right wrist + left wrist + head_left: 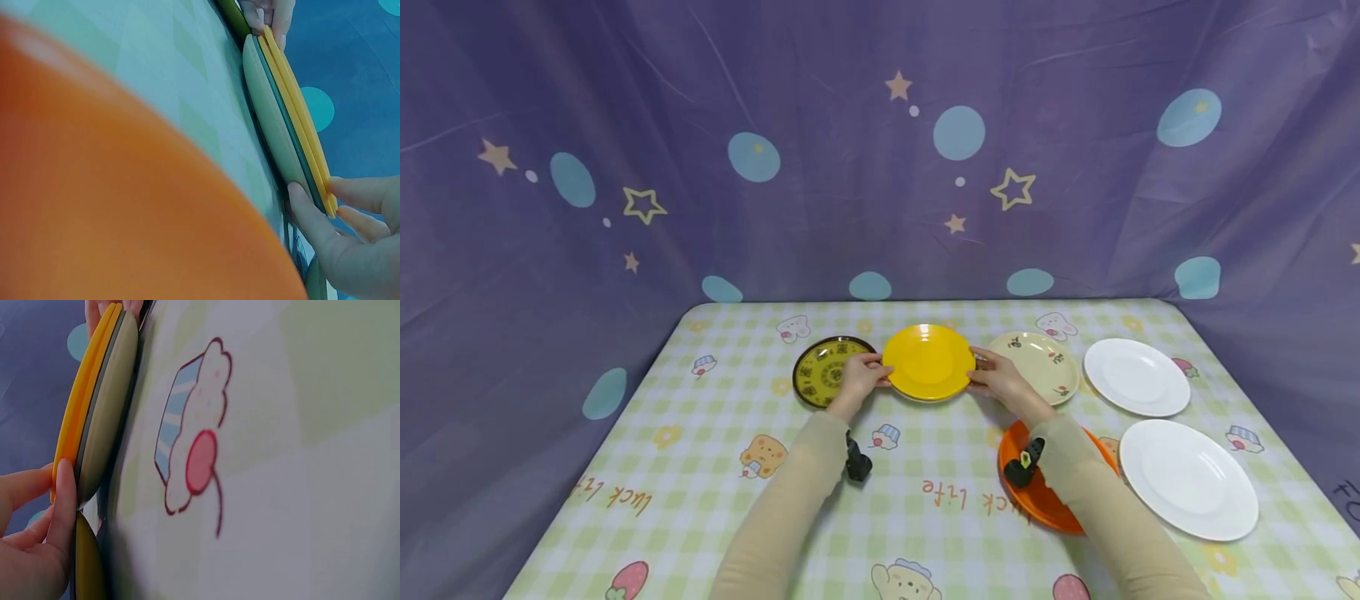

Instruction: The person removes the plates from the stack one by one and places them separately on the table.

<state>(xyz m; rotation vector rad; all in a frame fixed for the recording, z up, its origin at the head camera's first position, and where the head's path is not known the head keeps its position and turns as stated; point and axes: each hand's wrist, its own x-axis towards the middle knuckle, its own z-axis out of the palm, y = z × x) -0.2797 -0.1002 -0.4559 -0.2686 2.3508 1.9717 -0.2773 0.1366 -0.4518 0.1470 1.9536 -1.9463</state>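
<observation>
Near the table's back sits a yellow plate [928,362]; both wrist views show two yellow layers [86,394] at the top of a stack, over a thin dark green edge and a pale green underside [111,419]. My left hand [859,379] pinches the yellow rim on the left, beside a patterned olive plate [820,372]. On the opposite side, my right hand [1003,383] grips the yellow rim, with one finger against the pale green side [275,119] in the right wrist view. Whether the stack touches the table is unclear.
Right of the stack lies a cream plate [1045,367] with small printed motifs. An orange plate [1045,500] is under my right forearm. Two white plates [1137,377] lie one behind the other on the right. A purple curtain [850,225] hangs behind the checked tablecloth [700,500].
</observation>
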